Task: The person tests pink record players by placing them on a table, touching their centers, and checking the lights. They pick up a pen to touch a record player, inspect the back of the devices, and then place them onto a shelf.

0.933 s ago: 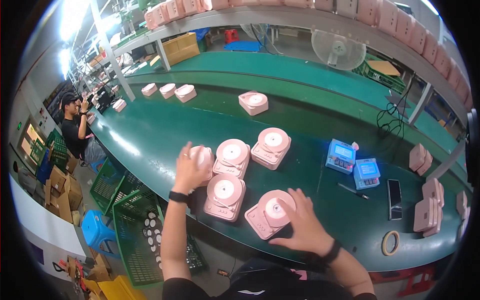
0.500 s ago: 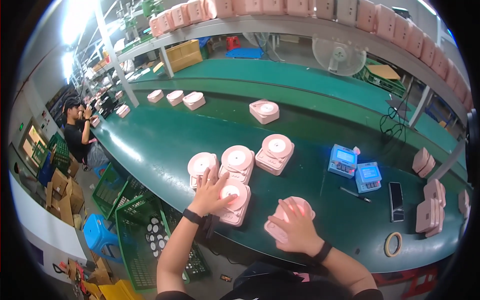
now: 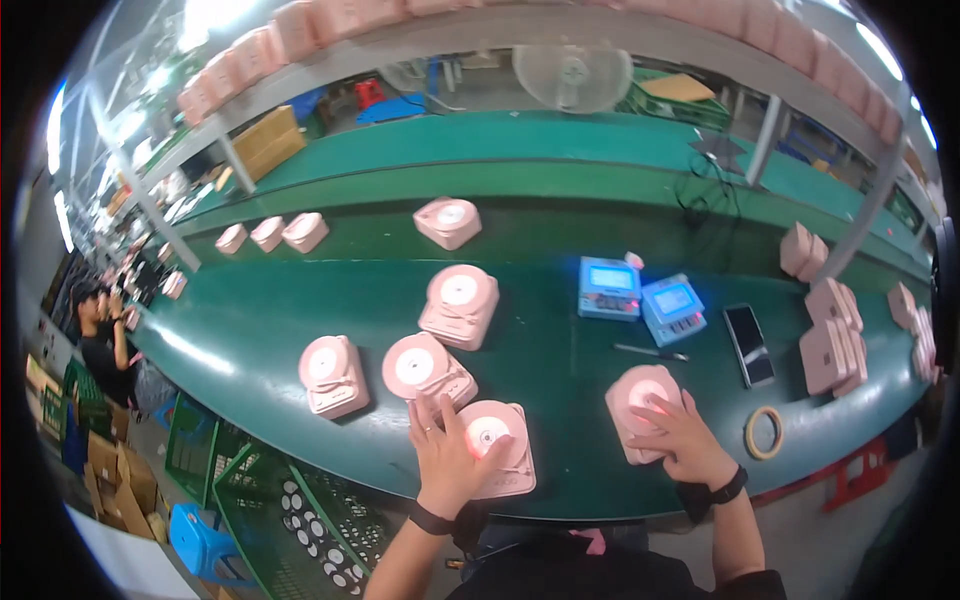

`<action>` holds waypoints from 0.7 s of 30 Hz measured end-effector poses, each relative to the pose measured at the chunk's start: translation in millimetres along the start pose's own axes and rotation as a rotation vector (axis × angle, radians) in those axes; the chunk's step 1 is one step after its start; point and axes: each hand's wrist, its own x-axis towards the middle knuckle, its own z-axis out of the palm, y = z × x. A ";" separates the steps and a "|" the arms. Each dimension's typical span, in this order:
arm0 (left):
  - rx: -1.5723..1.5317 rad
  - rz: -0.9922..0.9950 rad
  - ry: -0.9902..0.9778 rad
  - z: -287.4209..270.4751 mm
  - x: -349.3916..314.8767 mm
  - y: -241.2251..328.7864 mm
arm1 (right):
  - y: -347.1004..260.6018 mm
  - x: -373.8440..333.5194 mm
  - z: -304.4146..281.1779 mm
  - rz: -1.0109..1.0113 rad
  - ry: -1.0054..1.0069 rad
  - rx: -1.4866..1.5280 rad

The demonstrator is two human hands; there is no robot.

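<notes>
Pink toy record players with white-centred discs lie before me on the green bench. My left hand (image 3: pixel 452 462) is open, fingers spread, its thumb side over the disc of a front record player (image 3: pixel 515 470). Its fingertips reach the near edge of a second record player (image 3: pixel 415 362) behind. My right hand (image 3: pixel 690 445) has its fingers spread over the disc of another record player (image 3: pixel 632 385), near the bench's front edge; red light glows beside those fingers. A third record player (image 3: pixel 330 372) stands left, and one more (image 3: pixel 460 300) stands behind.
Two blue boxes with lit screens (image 3: pixel 611 287), a pen (image 3: pixel 650 352), a black phone (image 3: pixel 748 345) and a tape roll (image 3: pixel 764 433) lie right. Several pink units (image 3: pixel 830 350) stand beyond. A green crate (image 3: pixel 250 520) sits below left; a person (image 3: pixel 100 340) works at far left.
My view has turned rightward. The record player under my right hand has moved right along the bench. The front one at my left hand has also shifted right, away from its neighbours.
</notes>
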 end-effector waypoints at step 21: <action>-0.299 0.377 -0.295 20.6 4.8 37.6 | -20.0 -6.1 26.0 0.317 0.377 -0.043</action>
